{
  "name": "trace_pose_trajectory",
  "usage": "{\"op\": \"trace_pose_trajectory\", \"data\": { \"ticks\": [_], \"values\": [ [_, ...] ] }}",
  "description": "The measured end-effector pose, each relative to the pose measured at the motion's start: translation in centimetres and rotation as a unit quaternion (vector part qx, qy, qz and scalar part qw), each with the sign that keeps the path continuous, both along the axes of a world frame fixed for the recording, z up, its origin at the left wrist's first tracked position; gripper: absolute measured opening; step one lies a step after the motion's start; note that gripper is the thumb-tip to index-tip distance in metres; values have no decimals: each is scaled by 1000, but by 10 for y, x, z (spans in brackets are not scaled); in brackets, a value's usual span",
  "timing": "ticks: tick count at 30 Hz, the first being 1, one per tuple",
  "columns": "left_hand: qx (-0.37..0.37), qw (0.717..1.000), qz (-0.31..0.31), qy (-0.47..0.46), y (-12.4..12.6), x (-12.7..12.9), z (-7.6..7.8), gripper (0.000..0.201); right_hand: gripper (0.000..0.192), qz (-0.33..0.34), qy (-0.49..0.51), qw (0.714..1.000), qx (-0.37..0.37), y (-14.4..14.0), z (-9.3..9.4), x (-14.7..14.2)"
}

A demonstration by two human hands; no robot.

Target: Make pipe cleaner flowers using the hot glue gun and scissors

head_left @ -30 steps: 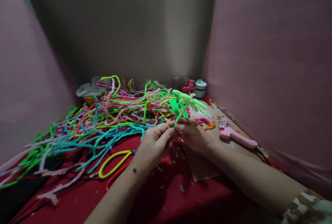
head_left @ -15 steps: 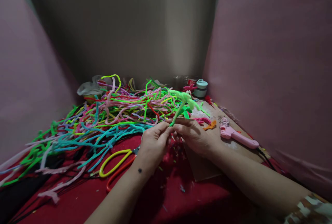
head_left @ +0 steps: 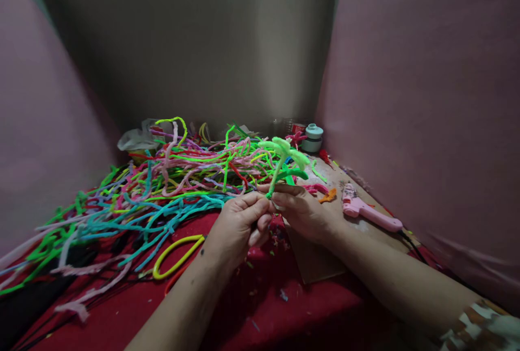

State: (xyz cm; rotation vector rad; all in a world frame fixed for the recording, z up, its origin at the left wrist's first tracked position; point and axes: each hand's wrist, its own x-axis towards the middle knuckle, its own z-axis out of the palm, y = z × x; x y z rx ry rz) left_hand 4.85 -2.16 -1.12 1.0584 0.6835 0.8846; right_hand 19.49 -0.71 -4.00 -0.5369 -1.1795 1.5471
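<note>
Grip: the left hand (head_left: 239, 221) and the right hand (head_left: 300, 207) meet at the centre of the frame, fingertips pressed together around the lower stem of a light green pipe-cleaner flower (head_left: 284, 156).
Flower: it stands nearly upright just above the two hands, tilted slightly right, with fuzzy pale green petals at the top and a darker green leaf (curling right) halfway down the stem.
Left hand: thumb and curled fingers pinch the stem's bottom end; the forearm runs down to the lower centre edge.
Right hand: thumb and forefinger pinch the stem just above the left hand's hold; the forearm runs to the lower right corner, where a patterned sleeve (head_left: 479, 324) shows.
Open room: bare red cloth (head_left: 309, 307) lies below and between the forearms, with small scraps scattered on it.
Left of the hands: a loose heap of pipe cleaners (head_left: 162, 188) in many colours spreads to the left edge; yellow-handled scissors (head_left: 179, 253) lie just beside the left wrist.
Right of the hands: a brown cardboard sheet (head_left: 317, 264) lies under the right wrist; on it a pink glue gun (head_left: 365, 213) rests near the right wall.
Far edge: a small pale blue jar (head_left: 313, 138) sits behind the flower.
Room: pink walls (head_left: 426, 96) close in on both sides, with a grey panel behind.
</note>
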Motion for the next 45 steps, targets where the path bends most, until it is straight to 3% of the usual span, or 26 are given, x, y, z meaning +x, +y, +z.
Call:
{"op": "trace_pose_trajectory", "data": {
  "ticks": [6,8,10,11,12,14,16,18,19,21,23,27,30,33,38,41,45],
  "values": [
    [-20,997,-68,-33,3,-2,-5,21,14,19,21,999,31,-1,1,-3],
    [14,998,-62,13,4,-1,-5,22,11,3,10,999,45,0,0,-4],
    [111,987,3,118,3,0,-6,23,11,-20,-10,998,51,1,-2,-4],
    [186,963,58,187,2,1,-7,22,11,-38,-23,998,54,1,-2,-4],
    [269,920,118,259,1,2,-10,21,11,-61,-37,996,57,0,-2,-4],
    [424,794,215,379,0,2,-16,21,12,-104,-69,990,67,-2,-1,-3],
    [512,678,241,469,1,1,-24,21,13,-132,-102,983,77,-4,2,-4],
    [552,616,231,512,2,0,-29,21,13,-147,-129,977,86,-7,5,-5],
    [561,611,224,512,3,-1,-30,22,12,-155,-138,974,89,-7,6,-6],
    [555,646,222,474,4,-2,-29,22,12,-165,-150,970,93,-7,5,-7],
    [507,725,224,408,3,-1,-24,20,15,-165,-147,971,93,-6,3,-8],
    [306,901,162,261,0,2,-8,21,21,-127,-125,980,86,-7,1,-5],
    [169,970,83,152,-2,3,-1,25,24,-81,-98,988,90,-9,4,-2],
    [77,996,21,44,-1,3,-1,24,22,-39,-61,995,74,-7,4,1],
    [-23,995,-80,-58,1,-1,-7,18,17,34,-1,999,43,-1,-2,4],
    [-40,992,-104,-51,3,-1,-6,17,11,36,22,998,41,0,-3,4],
    [23,998,-52,31,2,3,-3,19,13,-3,8,1000,13,1,-5,2]
  ]
}}
